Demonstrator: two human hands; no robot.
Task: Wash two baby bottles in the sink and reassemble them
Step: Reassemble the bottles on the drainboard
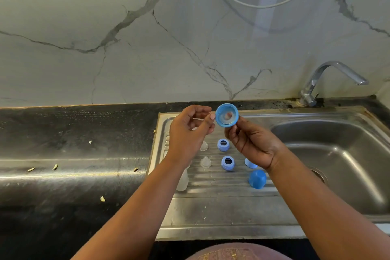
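My right hand [251, 143] pinches a blue screw collar [226, 115] above the drainboard, its open underside facing me with a clear teat seated inside. My left hand [190, 131] is beside it with fingers curled, the thumb tip against the collar's left rim. On the drainboard [211, 207] lie two more blue collars [223, 144] [228, 163], two loose clear teats [203, 146] [205, 162], a round blue cap [257, 179], and a second blue cap [250, 163] partly hidden by my right wrist. A clear bottle [183, 179] stands half hidden behind my left forearm.
The steel sink basin [337, 154] is to the right, its drain partly hidden by my right arm. A chrome tap [329, 78] stands at the back right. A black countertop [73, 154] with a few scraps stretches left. A marble wall is behind.
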